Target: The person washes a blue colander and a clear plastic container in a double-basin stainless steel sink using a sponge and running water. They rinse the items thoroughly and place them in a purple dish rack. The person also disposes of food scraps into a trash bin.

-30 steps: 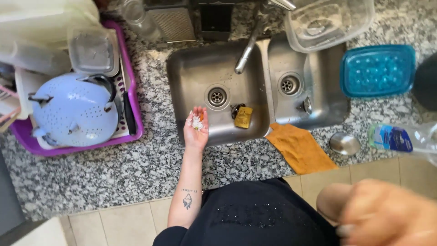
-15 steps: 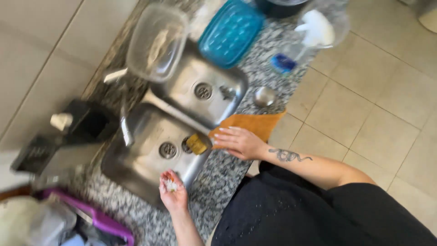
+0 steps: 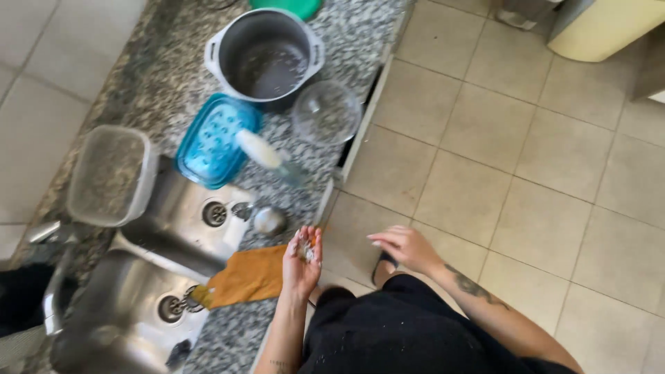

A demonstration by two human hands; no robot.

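Cupping wet scraps in left hand, fingers curled round them; right hand open, empty. Likely carrying to bin; keep palm level.

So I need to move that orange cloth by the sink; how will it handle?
The orange cloth lies flat and slightly rumpled, draped over the sink edge, so it is probably floppy and light. Lying beside the basin, it may be damp and cling a little.

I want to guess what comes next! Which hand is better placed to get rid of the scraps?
Probably the left. The left hand is cupped palm-up with small wet scraps in it, raised past the counter edge. The right hand hangs empty above the floor tiles, fingers spread.
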